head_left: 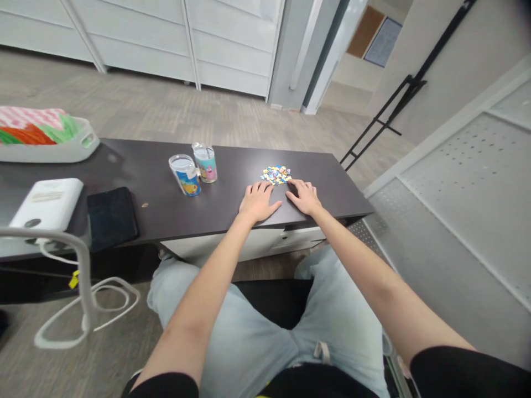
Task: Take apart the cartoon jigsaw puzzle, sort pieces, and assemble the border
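Note:
A small heap of colourful jigsaw puzzle pieces [276, 174] lies on the dark table [232, 213]. My left hand [258, 203] rests palm down on the tabletop just in front of the heap, on its left side, fingers stretched out. On the heap's right side my right hand [305, 197] also lies flat, its fingertips close to the nearest pieces. Neither hand holds anything. Left of the hands stand two clear-topped tins with cartoon pictures, a blue tin [188, 179] and a pink and turquoise tin [206, 166], side by side.
At the left are a white basket [81, 152] of coloured cloth, a white box-shaped device [52, 204] with a cable [120, 284], and a black tablet-like slab [112, 216]. White cabinets [141, 38] line the back. A perforated grey panel [468, 182] stands on the right.

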{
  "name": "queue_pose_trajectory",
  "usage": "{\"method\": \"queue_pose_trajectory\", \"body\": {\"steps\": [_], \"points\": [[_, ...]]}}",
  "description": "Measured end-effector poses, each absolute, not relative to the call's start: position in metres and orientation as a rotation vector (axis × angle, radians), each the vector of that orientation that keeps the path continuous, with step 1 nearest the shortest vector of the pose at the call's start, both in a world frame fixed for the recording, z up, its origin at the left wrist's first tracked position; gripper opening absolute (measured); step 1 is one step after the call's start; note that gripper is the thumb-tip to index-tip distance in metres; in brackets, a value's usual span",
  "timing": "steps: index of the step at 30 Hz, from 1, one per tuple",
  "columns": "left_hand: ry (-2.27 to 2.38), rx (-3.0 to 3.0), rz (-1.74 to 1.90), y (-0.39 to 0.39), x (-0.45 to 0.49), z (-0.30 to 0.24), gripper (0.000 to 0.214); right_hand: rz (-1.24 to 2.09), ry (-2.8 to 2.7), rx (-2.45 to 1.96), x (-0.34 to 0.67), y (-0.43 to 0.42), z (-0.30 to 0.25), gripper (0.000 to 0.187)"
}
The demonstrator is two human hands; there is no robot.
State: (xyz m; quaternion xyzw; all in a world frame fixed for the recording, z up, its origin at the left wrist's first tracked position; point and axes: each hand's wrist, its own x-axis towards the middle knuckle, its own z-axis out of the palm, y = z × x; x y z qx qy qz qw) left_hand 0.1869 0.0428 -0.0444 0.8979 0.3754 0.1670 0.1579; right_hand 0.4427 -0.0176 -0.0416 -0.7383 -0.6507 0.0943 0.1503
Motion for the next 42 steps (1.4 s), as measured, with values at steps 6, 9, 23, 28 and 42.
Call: {"method": "queue_pose_trajectory", "body": {"steps": [6, 9, 23, 28, 42], "points": [[1.068, 2.594, 0.417, 0.041, 0.188, -0.044, 0.075, 0.193, -1.844, -2.188, 0.439, -0.008, -0.046, 0.077], [1.076, 2.604, 0.389, 0.040, 0.186, -0.045, 0.074, 0.162, -1.871, -2.186, 0.437, -0.005, -0.047, 0.075], [1.268, 2.513, 0.579, 0.050, 0.176, -0.048, 0.027, 0.632, -1.861, -2.042, 0.464, 0.049, -0.036, 0.116], [1.226, 2.558, 0.596, 0.050, 0.179, -0.044, 0.015, 0.535, -1.723, -1.779, 0.468, 0.050, -0.048, 0.085], [1.152, 2.471, 0.531, 0.056, 0.166, -0.040, 0.031, 0.703, -1.961, -1.482, 0.466, 0.052, -0.037, 0.010]]}}
